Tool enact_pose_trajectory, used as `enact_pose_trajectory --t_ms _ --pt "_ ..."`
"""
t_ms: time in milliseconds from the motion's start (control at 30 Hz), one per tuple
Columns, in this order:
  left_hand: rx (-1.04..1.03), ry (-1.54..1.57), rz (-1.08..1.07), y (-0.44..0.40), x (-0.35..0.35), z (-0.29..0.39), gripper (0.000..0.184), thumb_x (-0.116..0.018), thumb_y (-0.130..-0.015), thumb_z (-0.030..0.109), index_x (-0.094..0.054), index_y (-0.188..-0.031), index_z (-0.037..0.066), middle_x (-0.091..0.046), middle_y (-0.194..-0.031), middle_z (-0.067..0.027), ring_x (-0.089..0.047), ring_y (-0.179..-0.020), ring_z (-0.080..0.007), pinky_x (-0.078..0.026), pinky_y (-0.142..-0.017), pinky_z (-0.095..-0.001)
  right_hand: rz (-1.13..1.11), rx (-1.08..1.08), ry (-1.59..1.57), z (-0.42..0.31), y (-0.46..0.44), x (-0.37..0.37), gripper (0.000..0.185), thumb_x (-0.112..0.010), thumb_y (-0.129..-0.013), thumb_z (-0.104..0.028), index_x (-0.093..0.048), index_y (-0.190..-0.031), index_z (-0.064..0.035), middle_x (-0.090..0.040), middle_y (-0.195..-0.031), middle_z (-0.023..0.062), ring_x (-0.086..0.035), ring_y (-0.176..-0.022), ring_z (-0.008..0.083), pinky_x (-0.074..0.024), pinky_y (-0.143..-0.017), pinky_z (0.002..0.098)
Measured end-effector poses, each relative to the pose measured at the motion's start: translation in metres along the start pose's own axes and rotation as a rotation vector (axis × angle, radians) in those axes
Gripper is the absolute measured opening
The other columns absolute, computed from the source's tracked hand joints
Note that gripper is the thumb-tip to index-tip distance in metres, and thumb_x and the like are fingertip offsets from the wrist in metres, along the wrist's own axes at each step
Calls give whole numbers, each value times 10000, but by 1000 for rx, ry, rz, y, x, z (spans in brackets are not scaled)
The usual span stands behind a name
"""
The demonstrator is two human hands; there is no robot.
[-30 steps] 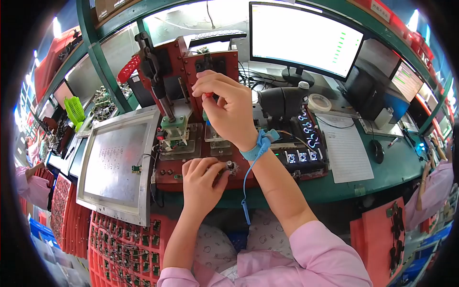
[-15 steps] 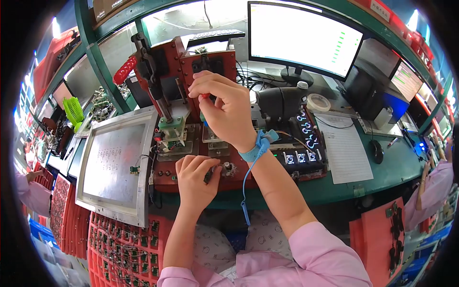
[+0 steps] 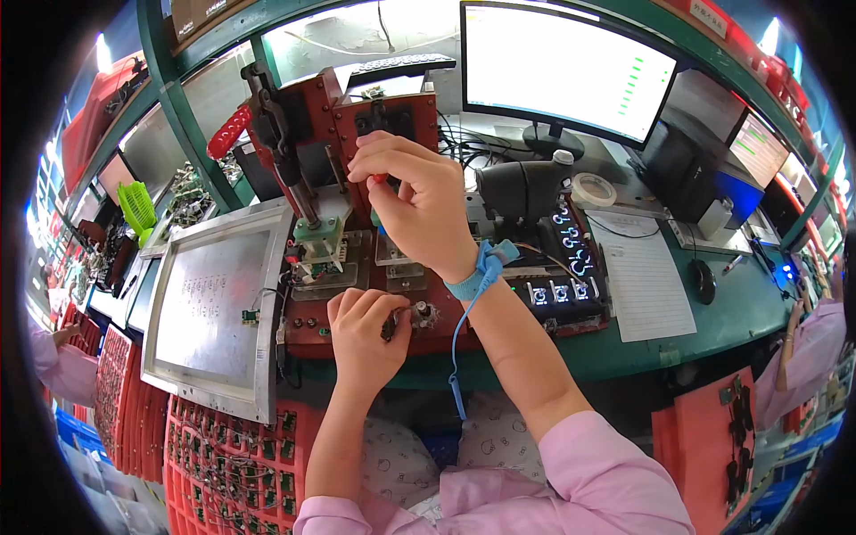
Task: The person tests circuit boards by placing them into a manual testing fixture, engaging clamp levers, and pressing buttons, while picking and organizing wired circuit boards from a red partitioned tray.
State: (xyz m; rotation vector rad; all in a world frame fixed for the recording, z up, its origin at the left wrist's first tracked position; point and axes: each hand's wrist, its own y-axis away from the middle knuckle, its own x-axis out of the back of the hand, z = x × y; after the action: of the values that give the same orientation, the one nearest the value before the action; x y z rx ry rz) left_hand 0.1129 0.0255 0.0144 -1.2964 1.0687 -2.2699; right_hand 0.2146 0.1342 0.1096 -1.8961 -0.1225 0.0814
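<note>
My right hand [image 3: 417, 201], with a blue wrist strap [image 3: 481, 272] on its wrist, is raised over the red test fixture [image 3: 357, 337]. Its fingers curl around a red handle [image 3: 381, 178], of which only a bit shows. Lower down, my left hand [image 3: 367, 332] rests at the fixture's front edge, closed on something small and dark, mostly hidden by the fingers. Beside its fingertips is a silver knob [image 3: 423, 310]. Left of my right hand stands a toggle clamp [image 3: 276, 134] with its own red grip, above a clear jig block [image 3: 321, 245].
A metal-framed plate [image 3: 209, 312] with a small green board lies at left. Red trays [image 3: 227, 464] of circuit boards sit below it. A monitor [image 3: 566, 71], a tape roll [image 3: 593, 190], a paper sheet [image 3: 644, 285] and a mouse [image 3: 702, 282] are to the right. People in pink sleeves work at both sides.
Almost nothing differs. My right hand has shifted very slightly left, still around the red handle, and my left hand stays in place at the fixture's front.
</note>
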Motion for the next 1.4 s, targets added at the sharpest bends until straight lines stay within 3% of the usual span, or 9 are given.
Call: enact_pose_trajectory --t_ms 300,433,633,967,1400 --pt "-45 -27 71 -5 -3 7 221 -691 -697 35 -670 -900 121 -632 -887 10 -546 -818 -195 -397 -881 -336 27 -11 -18 1 0 -3 225 -552 -656 160 -640 -760 -19 -697 -944 24 -429 -533 118 -313 -464 234" --pt "-61 -117 46 -3 -6 4 245 -682 -698 33 -665 -925 125 -624 -885 8 -540 -813 -200 -399 -875 -341 -14 -16 27 4 1 2 240 -599 -683 136 -711 -771 -57 -733 -964 30 -568 -677 64 -290 -438 187" --pt "-41 -134 49 -2 -8 3 245 -671 -707 42 -660 -938 120 -610 -866 3 -536 -808 -206 -401 -868 -348 -81 -30 48 -1 -2 9 243 -597 -683 138 -710 -770 -59 -733 -963 31 -561 -669 63 -287 -441 189" --pt "-65 -166 77 -5 -10 4 238 -662 -727 62 -655 -958 115 -603 -859 -5 -528 -794 -214 -399 -861 -349 1 -50 15 -1 0 1 244 -592 -684 140 -708 -767 -58 -735 -976 34 -563 -665 62 -286 -440 194" --pt "6 33 -11 -2 -1 -2 236 -662 -716 9 -641 -926 116 -619 -851 3 -513 -780 -207 -386 -843 -330 -89 -52 59 -4 -3 11 244 -594 -696 126 -717 -782 -66 -736 -1004 32 -558 -655 61 -281 -436 189"
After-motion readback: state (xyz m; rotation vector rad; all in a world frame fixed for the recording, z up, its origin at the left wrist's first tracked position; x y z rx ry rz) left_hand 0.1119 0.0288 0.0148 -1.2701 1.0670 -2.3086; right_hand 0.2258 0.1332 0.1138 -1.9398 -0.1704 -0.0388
